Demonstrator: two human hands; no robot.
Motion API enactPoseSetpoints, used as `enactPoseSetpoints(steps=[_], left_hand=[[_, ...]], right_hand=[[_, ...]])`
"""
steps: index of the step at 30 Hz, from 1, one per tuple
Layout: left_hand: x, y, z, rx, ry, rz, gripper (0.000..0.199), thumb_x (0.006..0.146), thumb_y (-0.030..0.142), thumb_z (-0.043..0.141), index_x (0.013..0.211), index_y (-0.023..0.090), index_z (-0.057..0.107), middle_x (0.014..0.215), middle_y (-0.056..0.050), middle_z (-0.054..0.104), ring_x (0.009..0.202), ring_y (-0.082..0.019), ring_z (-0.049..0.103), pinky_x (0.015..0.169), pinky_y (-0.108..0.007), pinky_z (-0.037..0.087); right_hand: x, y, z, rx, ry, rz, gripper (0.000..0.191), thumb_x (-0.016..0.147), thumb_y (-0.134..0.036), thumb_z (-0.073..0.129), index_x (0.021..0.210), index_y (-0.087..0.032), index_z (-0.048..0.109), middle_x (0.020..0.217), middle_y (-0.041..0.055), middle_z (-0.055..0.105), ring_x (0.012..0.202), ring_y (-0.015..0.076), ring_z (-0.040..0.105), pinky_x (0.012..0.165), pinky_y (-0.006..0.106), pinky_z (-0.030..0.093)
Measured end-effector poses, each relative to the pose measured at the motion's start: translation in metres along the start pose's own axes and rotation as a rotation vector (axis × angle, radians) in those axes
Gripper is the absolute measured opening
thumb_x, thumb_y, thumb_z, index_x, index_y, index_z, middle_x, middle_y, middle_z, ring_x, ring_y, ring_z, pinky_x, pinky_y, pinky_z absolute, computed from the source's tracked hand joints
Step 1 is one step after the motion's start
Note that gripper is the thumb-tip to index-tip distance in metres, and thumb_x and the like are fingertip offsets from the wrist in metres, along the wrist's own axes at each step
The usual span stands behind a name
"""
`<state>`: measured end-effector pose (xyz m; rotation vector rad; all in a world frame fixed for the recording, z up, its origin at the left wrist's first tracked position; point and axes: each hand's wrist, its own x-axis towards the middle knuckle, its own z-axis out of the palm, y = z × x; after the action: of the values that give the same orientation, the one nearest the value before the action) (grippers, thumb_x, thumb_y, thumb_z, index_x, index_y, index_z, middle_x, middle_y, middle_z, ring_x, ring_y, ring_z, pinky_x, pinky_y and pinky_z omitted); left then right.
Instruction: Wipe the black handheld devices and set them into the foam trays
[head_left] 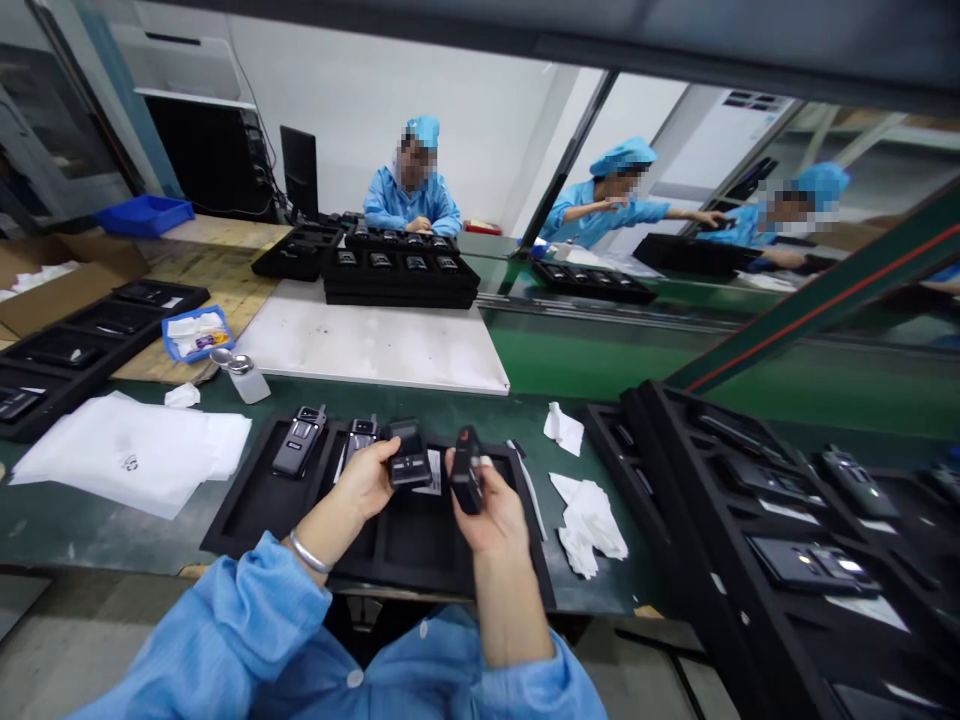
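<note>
With both hands up over the near foam tray [244, 508], the parts being handled sit between them, above the tray's middle and right compartments. Left hand [367, 480] has a narrow grip, thumb and fingers on a black piece [410, 470]; can't tell if that's one part or two. Right hand [496, 508] is curled round a black handset [466, 470], stood roughly upright, edge-on, red mark at its top. The two held items are close but apart. Two more handsets [298, 442] lie in the tray, left of and beyond the left hand. Crumpled wipes [596, 525] on the bench right of the tray, white sheets [127, 450] to its left, bottle [249, 380] at its far left. More loaded black trays [694, 540] at far right; another loaded stack [401, 293] on the far side, on a white board [375, 350].
</note>
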<state>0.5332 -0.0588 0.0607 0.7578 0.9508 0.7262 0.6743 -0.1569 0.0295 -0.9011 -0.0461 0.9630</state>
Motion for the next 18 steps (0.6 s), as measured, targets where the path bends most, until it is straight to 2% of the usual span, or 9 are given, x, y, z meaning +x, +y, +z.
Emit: enactPoseSetpoints(steps=[3,5,7,10,12,16,18], left_hand=[[0.016,0.012,-0.007,0.308,0.004,0.151,0.01,0.082,0.017,0.067,0.09,0.014,0.064,0.086,-0.01,0.071,0.084,-0.027,0.071,0.077,-0.039,0.057],[0.023,0.017,-0.005,0.523,0.023,0.266,0.017,0.077,0.013,0.069,0.093,0.016,0.065,0.091,-0.01,0.07,0.097,-0.029,0.069,0.089,-0.042,0.053],[0.026,0.015,0.004,0.725,0.045,0.364,0.025,0.074,0.007,0.067,0.098,0.015,0.066,0.098,-0.013,0.068,0.109,-0.033,0.064,0.098,-0.046,0.046],[0.023,0.003,0.023,0.969,0.061,0.472,0.039,0.074,0.003,0.06,0.112,0.008,0.064,0.11,-0.021,0.063,0.115,-0.038,0.059,0.1,-0.053,0.043],[0.019,-0.009,0.033,1.091,0.052,0.54,0.051,0.076,0.006,0.058,0.126,0.008,0.059,0.119,-0.023,0.06,0.119,-0.039,0.055,0.1,-0.053,0.044],[0.013,-0.034,0.035,1.249,0.009,0.655,0.067,0.077,0.017,0.062,0.143,0.016,0.048,0.138,-0.018,0.053,0.13,-0.037,0.046,0.11,-0.051,0.039],[0.014,-0.047,0.032,1.293,0.018,0.679,0.07,0.076,0.017,0.061,0.145,0.015,0.046,0.147,-0.017,0.047,0.136,-0.036,0.042,0.114,-0.049,0.035]], right_hand=[[0.008,-0.041,-0.013,-0.468,0.152,-0.204,0.036,0.082,-0.039,0.06,0.11,-0.017,0.065,0.104,0.0089,0.071,0.103,0.0273,0.067,0.094,0.048,0.053],[0.014,-0.061,-0.016,-0.727,0.223,-0.323,0.043,0.081,-0.036,0.059,0.119,-0.015,0.062,0.116,0.0129,0.067,0.115,0.0308,0.06,0.101,0.049,0.046],[0.018,-0.068,-0.012,-0.949,0.264,-0.402,0.045,0.081,-0.029,0.058,0.123,-0.013,0.062,0.124,0.0176,0.061,0.124,0.0351,0.052,0.106,0.051,0.038],[0.022,-0.054,-0.002,-1.201,0.276,-0.462,0.045,0.081,-0.018,0.053,0.124,-0.011,0.063,0.124,0.0219,0.057,0.127,0.0404,0.047,0.107,0.055,0.032],[0.022,-0.038,0.001,-1.371,0.24,-0.503,0.046,0.082,-0.015,0.052,0.126,-0.011,0.063,0.119,0.0214,0.058,0.125,0.0402,0.047,0.104,0.053,0.034],[0.027,-0.012,-0.007,-1.923,0.182,-0.656,0.051,0.09,-0.025,0.051,0.138,-0.011,0.053,0.13,0.0213,0.055,0.119,0.0372,0.05,0.097,0.047,0.041],[0.032,-0.006,-0.015,-2.047,0.187,-0.689,0.054,0.092,-0.032,0.05,0.141,-0.01,0.049,0.138,0.0223,0.05,0.12,0.0379,0.049,0.096,0.048,0.042]])
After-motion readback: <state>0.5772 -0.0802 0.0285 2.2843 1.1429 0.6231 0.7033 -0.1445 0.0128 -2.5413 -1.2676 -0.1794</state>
